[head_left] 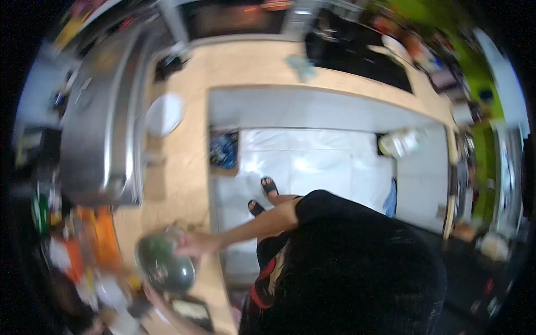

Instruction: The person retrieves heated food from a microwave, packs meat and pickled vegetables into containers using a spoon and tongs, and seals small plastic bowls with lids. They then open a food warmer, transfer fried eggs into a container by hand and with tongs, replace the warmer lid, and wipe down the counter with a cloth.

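Observation:
A round, shiny dark bowl (pixel 167 273) with something green (pixel 159 247) in it is at the lower left of the head view, over the light wooden counter (pixel 184 201). My right hand (pixel 196 244) is closed at the bowl's near upper side, its fingers overlapping the rim. Close below the bowl's lower edge lies my left hand (pixel 157 301), with a pale band (pixel 162 317) near the wrist. Motion blur smears its fingers. Beside that hand, a dark-edged rectangular thing (pixel 191 311) with a pale middle rests on the counter.
A large steel appliance (pixel 103 111) stands at left, near a white plate (pixel 164 114). Across the floor (pixel 312 162), a black cooktop (pixel 357 53) is set in the far counter, with a greenish cloth (pixel 301 68) beside it. Orange items (pixel 103 234) crowd the left edge.

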Action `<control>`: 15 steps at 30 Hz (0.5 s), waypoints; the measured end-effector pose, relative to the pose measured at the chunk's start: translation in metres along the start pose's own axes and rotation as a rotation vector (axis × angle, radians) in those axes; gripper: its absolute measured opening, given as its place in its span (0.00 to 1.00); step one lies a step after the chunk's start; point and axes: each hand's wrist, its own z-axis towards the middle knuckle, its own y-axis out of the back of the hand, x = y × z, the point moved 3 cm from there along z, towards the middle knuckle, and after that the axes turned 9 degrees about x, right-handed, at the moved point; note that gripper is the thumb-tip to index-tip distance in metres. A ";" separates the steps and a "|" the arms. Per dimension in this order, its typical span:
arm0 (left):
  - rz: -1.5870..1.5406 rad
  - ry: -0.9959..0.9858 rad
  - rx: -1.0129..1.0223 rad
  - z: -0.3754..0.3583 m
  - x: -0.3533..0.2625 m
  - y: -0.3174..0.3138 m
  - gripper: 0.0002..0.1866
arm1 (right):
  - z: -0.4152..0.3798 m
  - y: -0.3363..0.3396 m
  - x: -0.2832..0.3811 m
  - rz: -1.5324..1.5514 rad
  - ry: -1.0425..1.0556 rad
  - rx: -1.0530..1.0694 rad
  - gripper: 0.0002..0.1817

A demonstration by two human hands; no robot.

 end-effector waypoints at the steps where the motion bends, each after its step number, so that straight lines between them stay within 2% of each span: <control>1: -0.123 0.110 -0.009 0.024 0.049 0.067 0.24 | 0.010 -0.010 0.005 -0.201 0.168 -0.218 0.25; 2: -0.220 0.126 -0.034 0.018 0.049 0.064 0.23 | 0.010 -0.002 0.011 -0.452 0.294 -0.426 0.27; 3: -0.231 0.128 -0.067 0.003 0.038 0.044 0.23 | 0.005 0.014 0.009 -0.472 0.294 -0.469 0.27; 5: -0.168 0.129 -0.068 -0.025 0.002 -0.020 0.23 | -0.016 0.033 -0.003 -0.484 0.013 -0.371 0.29; 6: -0.135 0.122 -0.062 -0.039 -0.017 -0.047 0.23 | -0.045 0.043 0.005 -0.432 0.195 -0.426 0.29; 8: -0.105 0.116 -0.010 -0.062 -0.047 -0.107 0.23 | -0.091 0.079 -0.006 -0.452 0.042 -0.392 0.29; 10: -0.074 0.105 0.066 -0.084 -0.071 -0.163 0.23 | -0.170 0.105 0.007 -0.312 0.085 -0.480 0.30; 12: -0.062 0.080 0.178 -0.103 -0.090 -0.229 0.24 | -0.236 0.146 -0.011 -0.413 0.152 -0.687 0.28; 14: -0.081 0.050 0.352 -0.120 -0.107 -0.320 0.25 | -0.329 0.181 -0.008 -0.311 0.305 -0.868 0.27; 15: -0.102 0.034 0.451 -0.129 -0.113 -0.371 0.26 | -0.375 0.201 -0.009 -0.348 0.299 -0.985 0.26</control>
